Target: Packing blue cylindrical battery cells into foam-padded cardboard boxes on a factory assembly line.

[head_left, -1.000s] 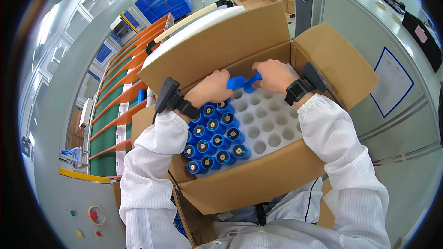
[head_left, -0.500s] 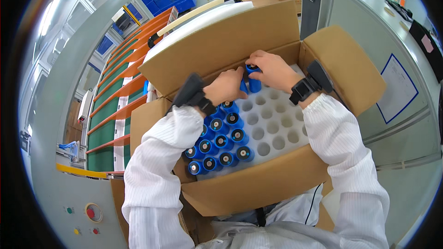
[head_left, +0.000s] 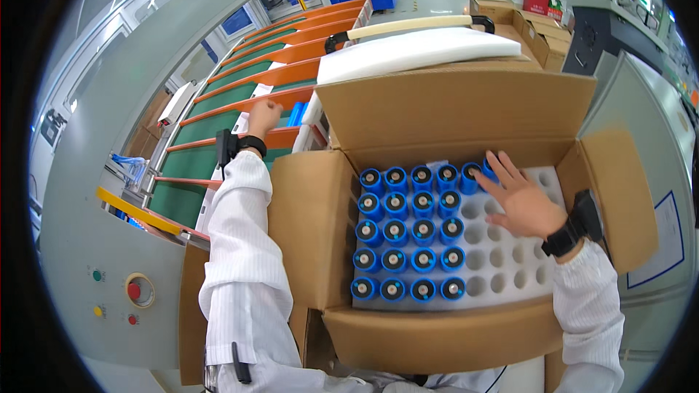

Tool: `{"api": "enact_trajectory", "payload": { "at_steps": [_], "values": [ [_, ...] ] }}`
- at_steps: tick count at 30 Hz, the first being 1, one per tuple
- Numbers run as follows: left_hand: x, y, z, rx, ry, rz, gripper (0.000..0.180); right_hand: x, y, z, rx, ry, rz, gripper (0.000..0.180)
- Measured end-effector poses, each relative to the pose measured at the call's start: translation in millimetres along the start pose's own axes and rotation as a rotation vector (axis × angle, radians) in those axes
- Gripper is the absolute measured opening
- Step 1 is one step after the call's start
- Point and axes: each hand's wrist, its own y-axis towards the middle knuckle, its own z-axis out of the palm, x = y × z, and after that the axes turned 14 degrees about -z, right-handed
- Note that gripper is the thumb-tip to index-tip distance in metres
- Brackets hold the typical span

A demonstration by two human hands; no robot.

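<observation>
Inside the carton (head_left: 444, 340): one white foam tray (head_left: 486, 269) with round holes; twenty blue cylinders (head_left: 423, 231), upright, four columns of five in the left part of the carton, plus two more by its back wall, partly covered. Right hand (head_left: 530, 207), over the carton's back right part: fingers spread wide, clasping nothing visible, tips over the two back cylinders; whether pressing or merely resting, cannot be told. Left hand (head_left: 263, 118), left of the carton: fingers curled in above the conveyor (head_left: 182, 204), near several conveyor cylinders (head_left: 297, 114); anything inside the curl cannot be told. Behind the carton: one white foam slab (head_left: 415, 51). Risks, as judged: a back cylinder could tilt, should the spread fingertips catch its rim sideways or its base sit poorly in the hole; a conveyor cylinder left of the carton could roll, should the curled fingers knock it.
</observation>
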Motion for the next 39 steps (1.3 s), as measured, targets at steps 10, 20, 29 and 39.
{"api": "enact_trajectory", "payload": {
  "at_steps": [10,20,29,39],
  "values": [
    [14.8,72.9,121.0,0.315,0.272,0.000,0.037,0.0,7.2,-22.7,0.164,0.123,0.062,0.079],
    [15.7,98.9,186.0,0.411,0.394,-0.048,0.068,5.3,19.7,-45.3,0.061,0.231,0.200,0.076],
    [1.9,54.5,28.9,0.383,-1.043,-0.297,0.055,12.2,16.9,-54.8,-0.203,0.271,0.081,0.057],
    [-169.7,-241.8,-147.0,1.215,-1.133,0.397,0.056,22.2,14.5,-36.6,-0.243,1.260,-0.064,0.057]
  ]
}}
